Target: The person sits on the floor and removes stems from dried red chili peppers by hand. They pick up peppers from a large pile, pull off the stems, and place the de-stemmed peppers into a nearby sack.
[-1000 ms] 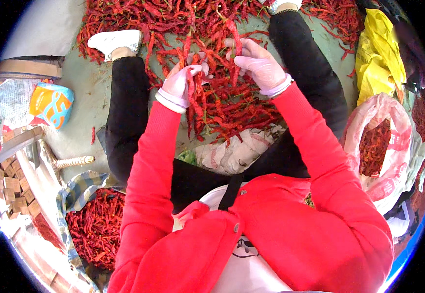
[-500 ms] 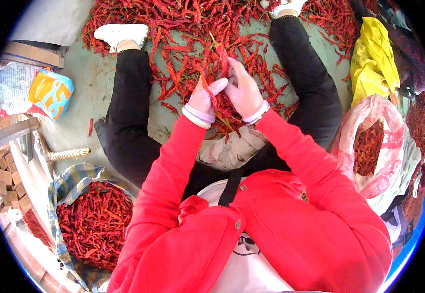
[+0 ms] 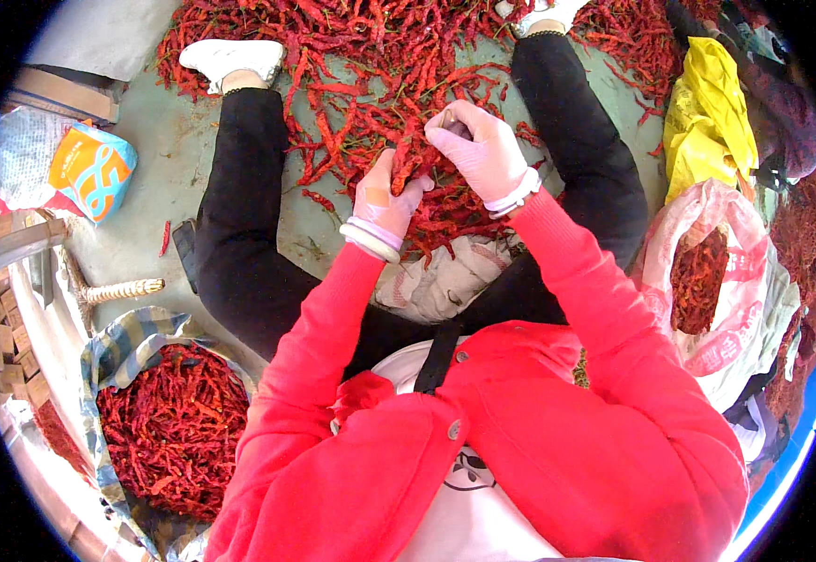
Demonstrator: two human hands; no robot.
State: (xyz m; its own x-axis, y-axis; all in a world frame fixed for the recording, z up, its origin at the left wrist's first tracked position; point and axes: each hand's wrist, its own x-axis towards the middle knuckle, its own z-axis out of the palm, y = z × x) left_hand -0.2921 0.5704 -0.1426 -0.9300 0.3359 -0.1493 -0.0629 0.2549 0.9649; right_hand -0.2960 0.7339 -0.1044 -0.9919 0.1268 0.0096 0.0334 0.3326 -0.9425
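Both of my hands wear thin pale gloves. My left hand (image 3: pixel 385 204) is closed around a few dried red chillies (image 3: pixel 410 155), whose tips point up and away from me. To its right and slightly higher, my right hand (image 3: pixel 485 159) is apart from it, with thumb and fingers pinched together; whatever lies in the pinch is too small to make out. Below the hands, more chillies lie on a crumpled whitish sack (image 3: pixel 445 286) between my legs. A large heap of dried red chillies (image 3: pixel 370 42) spreads over the floor beyond, reaching past both my white shoes.
At my left stands a checked bag (image 3: pixel 113 348) full of chillies, near a rope end (image 3: pixel 125 290) and wooden blocks (image 3: pixel 10 342). An orange-and-blue package (image 3: pixel 97 173) lies farther off. On my right are a red-and-white plastic bag (image 3: pixel 747 276) holding chilli pieces and a yellow bag (image 3: pixel 708 122).
My hands were together over the chillies; now they are apart. The right hand has moved up and right, while the left keeps its chillies. The whole view has shifted slightly.
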